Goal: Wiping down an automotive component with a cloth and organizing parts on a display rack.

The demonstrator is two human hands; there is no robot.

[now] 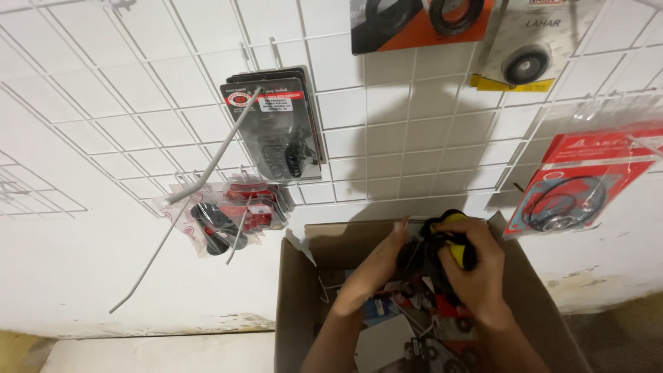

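Both my hands are over an open cardboard box (297,290) against the wall. My right hand (476,266) grips a black and yellow part (449,231) just above the box. My left hand (376,266) has its fingers stretched up against the left side of the same part, touching it. Inside the box lie several packaged small parts (428,331), red, black and blue, partly hidden by my arms.
A white wire grid panel (387,117) covers the wall. Hung on it are black parts in a carded pack (276,128), red and black packs (235,214), a gasket pack (580,183) and round seals (452,17). A bent metal hook (207,166) juts out.
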